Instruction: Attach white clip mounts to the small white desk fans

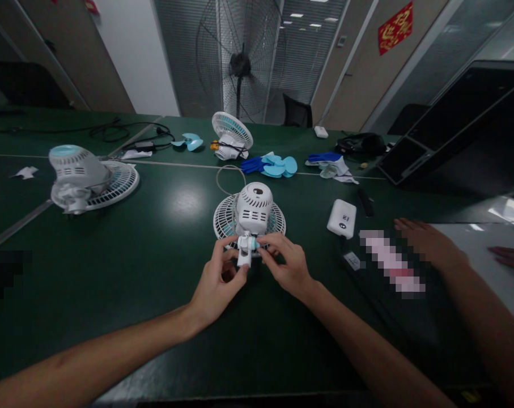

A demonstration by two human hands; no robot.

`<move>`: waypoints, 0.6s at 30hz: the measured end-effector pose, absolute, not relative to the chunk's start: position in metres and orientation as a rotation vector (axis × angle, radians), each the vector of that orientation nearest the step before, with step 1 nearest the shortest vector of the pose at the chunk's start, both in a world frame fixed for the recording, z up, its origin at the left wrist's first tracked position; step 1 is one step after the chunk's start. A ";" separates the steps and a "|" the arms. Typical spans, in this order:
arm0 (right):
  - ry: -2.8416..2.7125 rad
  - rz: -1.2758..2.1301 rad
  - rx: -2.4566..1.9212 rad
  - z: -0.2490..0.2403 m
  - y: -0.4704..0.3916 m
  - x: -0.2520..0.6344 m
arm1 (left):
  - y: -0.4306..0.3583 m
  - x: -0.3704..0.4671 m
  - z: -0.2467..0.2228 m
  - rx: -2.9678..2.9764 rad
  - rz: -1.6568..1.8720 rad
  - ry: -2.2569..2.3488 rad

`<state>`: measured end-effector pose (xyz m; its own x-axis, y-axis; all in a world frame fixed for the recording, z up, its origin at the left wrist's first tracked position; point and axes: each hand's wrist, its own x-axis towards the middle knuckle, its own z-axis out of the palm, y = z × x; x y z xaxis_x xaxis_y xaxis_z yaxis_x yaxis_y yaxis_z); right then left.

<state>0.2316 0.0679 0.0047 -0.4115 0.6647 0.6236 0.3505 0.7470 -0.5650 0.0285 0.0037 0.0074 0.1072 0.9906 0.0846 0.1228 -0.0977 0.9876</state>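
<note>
Face-down on the green table lies a small white fan [254, 207], its round grille under the motor housing. A white clip bracket [244, 258] juts from the housing toward me. My left hand [220, 277] is closed around this bracket, thumb at its lower end and index finger near its top. My right hand [285, 262] pinches a light-blue knob [255, 244] on the bracket's right side. The fingers cover part of the bracket and the grille's near edge.
Another white fan [76, 175] lies at left, a third fan [232, 136] at the back. Blue fan blades [279, 166] and blue-white gloves [331, 164] lie behind. At right are a white power bank [342, 218], a co-worker's hand [430, 243] and a laptop [490, 238].
</note>
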 end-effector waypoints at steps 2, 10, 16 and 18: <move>-2.027 0.424 -0.800 0.003 0.066 0.229 | 0.004 0.028 0.007 1.429 1.146 1.188; -2.076 0.360 -0.790 0.004 0.064 0.228 | 0.018 0.024 0.007 1.518 1.237 1.279; -2.087 0.389 -0.814 0.001 0.062 0.224 | 0.030 0.023 0.001 1.515 1.373 1.255; -2.066 0.413 -0.811 0.000 0.062 0.223 | 0.029 0.023 0.001 1.516 1.387 1.239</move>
